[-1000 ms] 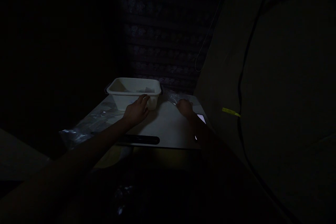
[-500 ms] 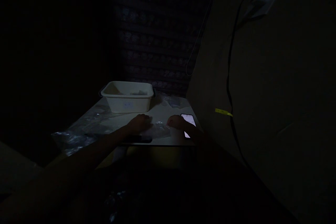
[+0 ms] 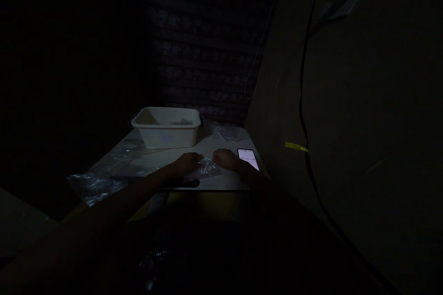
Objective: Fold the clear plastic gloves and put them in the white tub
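In dim light, a clear plastic bag (image 3: 208,168) lies low over the near part of the white table (image 3: 226,180). My left hand (image 3: 188,162) is closed on the bag's left side, fingers curled. On the opposite side my right hand (image 3: 224,158) pinches the bag's upper right edge. Whatever the bag may contain is too dark to make out. Just below my left hand a dark-handled knife (image 3: 188,184) lies along the table's front edge, partly hidden by my left forearm. A lit phone (image 3: 248,158) lies just right of my right hand.
A white plastic tub (image 3: 169,137) with pale items inside stands at the back left. More clear plastic bags (image 3: 230,132) lie behind it to the right, others (image 3: 98,186) at the left edge. A black cable (image 3: 302,83) hangs down the right wall.
My right hand has moved left and slightly up, away from the phone. Both hands are closer together, and the plastic between them is bunched more.
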{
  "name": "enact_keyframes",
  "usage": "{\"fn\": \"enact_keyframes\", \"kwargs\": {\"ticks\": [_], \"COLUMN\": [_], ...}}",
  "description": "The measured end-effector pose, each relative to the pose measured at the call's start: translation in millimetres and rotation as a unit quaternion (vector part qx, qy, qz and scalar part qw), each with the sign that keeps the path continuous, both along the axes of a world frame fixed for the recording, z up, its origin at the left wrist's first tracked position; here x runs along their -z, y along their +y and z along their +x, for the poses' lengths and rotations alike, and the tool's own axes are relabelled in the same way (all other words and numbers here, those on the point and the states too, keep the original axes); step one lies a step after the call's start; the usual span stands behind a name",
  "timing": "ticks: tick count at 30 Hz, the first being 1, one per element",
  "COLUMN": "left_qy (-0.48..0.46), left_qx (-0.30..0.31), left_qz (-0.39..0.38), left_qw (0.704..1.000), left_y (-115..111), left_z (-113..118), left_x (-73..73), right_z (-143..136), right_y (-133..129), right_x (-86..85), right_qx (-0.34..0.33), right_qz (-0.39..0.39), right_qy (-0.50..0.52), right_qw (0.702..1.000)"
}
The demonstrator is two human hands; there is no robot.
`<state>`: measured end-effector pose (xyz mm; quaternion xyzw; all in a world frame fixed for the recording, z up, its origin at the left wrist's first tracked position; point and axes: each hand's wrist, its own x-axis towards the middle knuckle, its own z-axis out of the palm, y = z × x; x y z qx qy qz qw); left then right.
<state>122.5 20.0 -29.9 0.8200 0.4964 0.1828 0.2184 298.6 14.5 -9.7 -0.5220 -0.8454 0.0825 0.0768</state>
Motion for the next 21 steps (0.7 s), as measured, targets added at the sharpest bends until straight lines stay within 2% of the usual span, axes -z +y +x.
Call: {"fn": "enact_keyframes", "kwargs": {"ticks": [3, 6, 9, 12, 16, 19, 21], "left_qy": [-0.097, -0.17, -0.266, -0.33, -0.38, -0.401, -0.4], "left_qx": [0.033, 0.033, 0.027, 0.06, 0.078, 0.054, 0.034], "left_qz": [-0.074, -0.121, -0.155, -0.185, -0.184, -0.168, -0.151], "left_qw": [0.992, 0.977, 0.951, 0.923, 0.903, 0.899, 0.904], "left_y": [-3.8, -6.8, -9.3, -11.6, -12.8, -11.5, -10.4], "left_z": [1.7, -0.7, -6.8, -13.1, -18.1, -20.5, -21.9], "left_x": [-7.3, -20.8, -39.8, -57.1, -68.6, -69.8, -69.2], "right_z": [0.3, 2.1, 4.0, 3.9, 3.9, 6.1, 7.7], "right_y": [1.9, 4.5, 5.8, 4.7, 0.6, -3.2, -5.4], "right_x": [-3.2, -10.1, -21.8, -35.4, -50.7, -56.0, -55.3], "right_qx": [-0.008, -0.001, 0.02, 0.042, 0.069, 0.076, 0.06], "right_qz": [0.019, 0.024, 0.004, -0.019, -0.031, -0.053, -0.105], "right_qy": [0.078, 0.199, 0.33, 0.439, 0.516, 0.563, 0.586], "right_qw": [0.997, 0.98, 0.944, 0.897, 0.853, 0.821, 0.801]}}
